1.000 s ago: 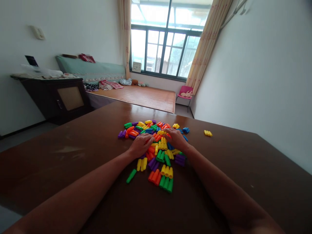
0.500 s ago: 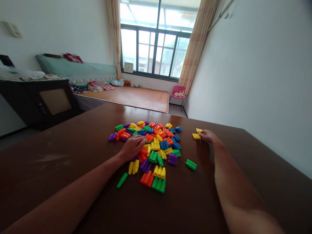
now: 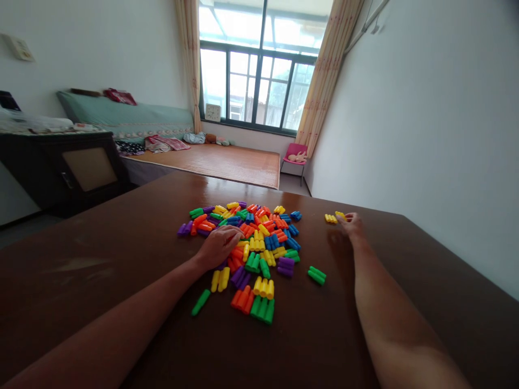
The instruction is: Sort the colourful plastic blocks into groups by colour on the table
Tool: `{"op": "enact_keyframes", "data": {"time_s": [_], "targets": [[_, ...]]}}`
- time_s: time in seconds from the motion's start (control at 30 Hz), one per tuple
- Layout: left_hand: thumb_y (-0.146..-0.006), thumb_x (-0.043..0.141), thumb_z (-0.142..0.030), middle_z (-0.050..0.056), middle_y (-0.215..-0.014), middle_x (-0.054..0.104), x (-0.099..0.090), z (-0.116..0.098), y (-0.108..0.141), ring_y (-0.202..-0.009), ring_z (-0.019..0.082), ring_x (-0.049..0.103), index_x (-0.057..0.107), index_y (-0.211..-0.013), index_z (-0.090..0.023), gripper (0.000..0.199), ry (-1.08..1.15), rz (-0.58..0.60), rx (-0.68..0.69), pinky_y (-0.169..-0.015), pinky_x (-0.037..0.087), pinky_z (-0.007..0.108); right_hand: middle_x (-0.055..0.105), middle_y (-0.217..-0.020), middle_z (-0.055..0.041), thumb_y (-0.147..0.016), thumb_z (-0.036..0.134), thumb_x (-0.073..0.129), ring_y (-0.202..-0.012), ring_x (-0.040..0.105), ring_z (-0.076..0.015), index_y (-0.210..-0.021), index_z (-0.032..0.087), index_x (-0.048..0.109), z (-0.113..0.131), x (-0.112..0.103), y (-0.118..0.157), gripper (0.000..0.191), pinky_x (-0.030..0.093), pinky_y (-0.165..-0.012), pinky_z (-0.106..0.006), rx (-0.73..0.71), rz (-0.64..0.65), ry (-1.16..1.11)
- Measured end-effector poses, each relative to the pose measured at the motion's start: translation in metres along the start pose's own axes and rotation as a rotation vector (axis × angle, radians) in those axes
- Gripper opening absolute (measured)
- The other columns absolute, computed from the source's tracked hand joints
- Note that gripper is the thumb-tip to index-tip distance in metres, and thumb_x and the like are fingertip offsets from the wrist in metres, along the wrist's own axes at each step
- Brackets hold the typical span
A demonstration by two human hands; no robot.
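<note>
My right hand [image 3: 352, 224] pinches a yellow plastic building block [image 3: 340, 215] at the right of the table. Just left of it a second yellow block [image 3: 330, 219] lies on the tabletop. My left hand [image 3: 221, 246] rests at the left edge of a heap of coloured blocks, its fingers curled together over orange and yellow pieces. Anything beneath those fingertips is hidden. Between my arms lie a green block [image 3: 317, 275], a purple block [image 3: 285, 266], and a joined cluster with yellow, orange and green [image 3: 263, 309] parts. A single green piece [image 3: 200, 302] sits by my left forearm.
The blocks lie on a dark brown wooden table [image 3: 154, 216]. Beyond its far edge is a bed with a woven mat [image 3: 239, 163]. A dark cabinet [image 3: 52, 167] stands at left, and a pink chair [image 3: 295, 153] under the window at the far right.
My right hand has moved slightly away from me and to the right, carrying a yellow block behind and right of the other one. My left hand keeps its place on the heap.
</note>
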State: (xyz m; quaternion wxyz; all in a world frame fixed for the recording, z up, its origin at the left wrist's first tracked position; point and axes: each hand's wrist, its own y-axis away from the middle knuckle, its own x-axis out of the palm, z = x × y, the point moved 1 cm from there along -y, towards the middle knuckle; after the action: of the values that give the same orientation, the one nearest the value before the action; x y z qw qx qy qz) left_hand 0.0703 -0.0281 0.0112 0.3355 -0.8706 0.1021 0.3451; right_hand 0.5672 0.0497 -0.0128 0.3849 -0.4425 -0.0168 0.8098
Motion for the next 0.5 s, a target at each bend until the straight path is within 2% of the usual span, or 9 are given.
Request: {"op": "enact_keyframes", "data": {"time_s": [0.17,0.33,0.43,0.5], "targets": [[-0.094,0.044,-0.031,0.005,-0.101,0.072,0.0,-0.001,0.0,-0.098,0.02,0.065,0.071,-0.088,-0.021,0.029,-0.001,0.003,-0.003,-0.093,0.049,0.033,0.067,-0.095,-0.0147,-0.075,0.058,0.06,-0.082,0.063,-0.0263,-0.094,0.019,0.063,-0.015,-0.001,0.004,0.044,0.049,-0.073,-0.039,0.041,-0.112,0.113],[-0.094,0.045,-0.031,0.005,-0.101,0.072,0.0,0.0,0.0,-0.098,0.02,0.065,0.071,-0.088,-0.02,0.029,-0.01,0.004,0.003,-0.093,0.049,0.033,0.068,-0.091,-0.0163,-0.079,0.062,0.056,-0.08,0.064,-0.0289,-0.095,0.017,0.067,-0.017,-0.001,0.001,0.048,0.05,-0.071,-0.042,0.076,-0.042,0.206],[-0.094,0.045,-0.031,0.005,-0.102,0.072,0.0,0.0,0.0,-0.099,0.02,0.065,0.071,-0.088,-0.021,0.029,-0.016,0.005,0.007,-0.093,0.049,0.033,0.068,-0.081,-0.0144,-0.09,0.049,0.045,-0.07,0.064,-0.0247,-0.095,0.014,0.068,-0.012,-0.004,0.0,0.042,0.051,-0.067,-0.039,0.065,0.034,0.18],[-0.094,0.045,-0.031,0.005,-0.102,0.072,0.0,0.0,0.0,-0.099,0.02,0.065,0.071,-0.089,-0.021,0.028,-0.02,0.006,0.012,-0.093,0.049,0.034,0.068,-0.081,-0.0128,-0.091,0.037,0.049,-0.068,0.064,-0.0211,-0.097,0.011,0.067,-0.007,-0.008,0.004,0.032,0.052,-0.066,-0.035,0.034,0.068,0.154]]}}
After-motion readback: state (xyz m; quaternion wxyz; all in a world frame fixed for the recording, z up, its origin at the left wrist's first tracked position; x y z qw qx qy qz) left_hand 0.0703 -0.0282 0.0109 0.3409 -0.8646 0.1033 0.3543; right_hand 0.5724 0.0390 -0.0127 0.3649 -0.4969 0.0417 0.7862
